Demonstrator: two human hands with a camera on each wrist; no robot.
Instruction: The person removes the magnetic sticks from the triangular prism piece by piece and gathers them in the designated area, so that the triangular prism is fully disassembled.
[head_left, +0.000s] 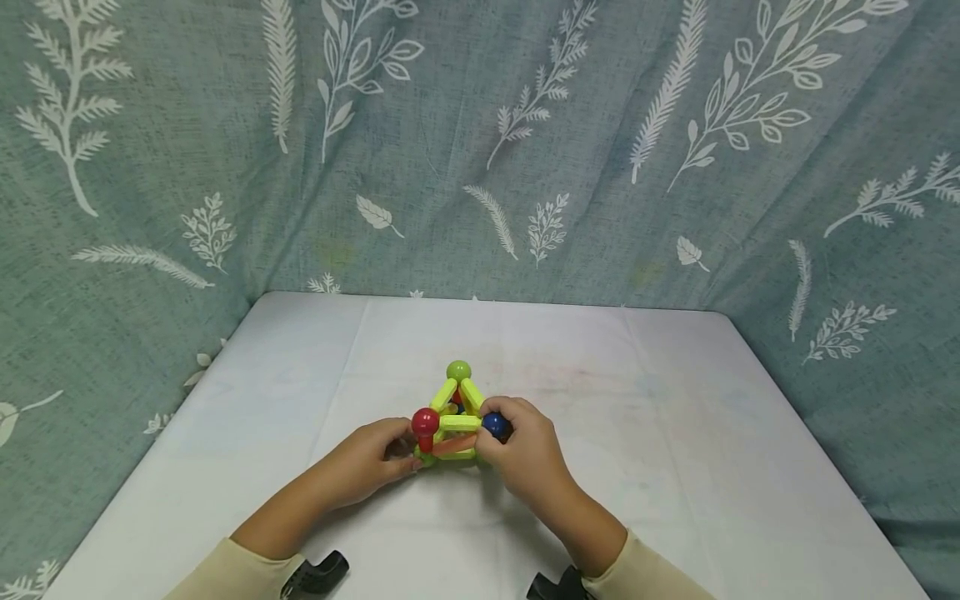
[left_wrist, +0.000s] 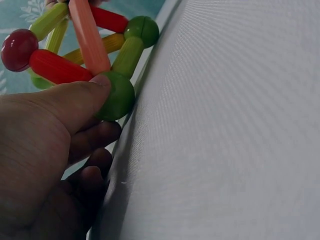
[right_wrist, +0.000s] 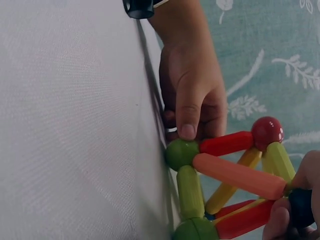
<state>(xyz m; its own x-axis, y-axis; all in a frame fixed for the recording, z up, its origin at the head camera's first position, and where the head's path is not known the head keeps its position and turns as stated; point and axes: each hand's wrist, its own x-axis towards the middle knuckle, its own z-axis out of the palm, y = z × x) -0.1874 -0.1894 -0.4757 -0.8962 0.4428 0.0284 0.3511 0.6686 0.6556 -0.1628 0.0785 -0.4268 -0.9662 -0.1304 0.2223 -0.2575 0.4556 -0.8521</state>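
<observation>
A frame of magnetic building sticks and balls stands on the white table, topped by a light green ball (head_left: pixel 458 372). My left hand (head_left: pixel 360 467) holds a green ball (left_wrist: pixel 121 97) at a low corner, thumb on it and fingertips beneath. My right hand (head_left: pixel 531 454) pinches a dark blue ball (head_left: pixel 496 427) at an upper corner. Between these two balls slants a salmon-coloured stick (right_wrist: pixel 240 175). A glossy red ball (head_left: pixel 425 422) sits at the upper left corner, above a red stick (left_wrist: pixel 57 67). Another green ball (right_wrist: pixel 195 230) touches the table. The frame's far side is partly hidden.
The white-covered table (head_left: pixel 637 400) reaches back to a green curtain (head_left: pixel 450 150) with white leaf prints, which also hangs at both sides. Black wrist devices (head_left: pixel 318 575) show by both beige sleeves (head_left: pixel 232 575) at the near edge.
</observation>
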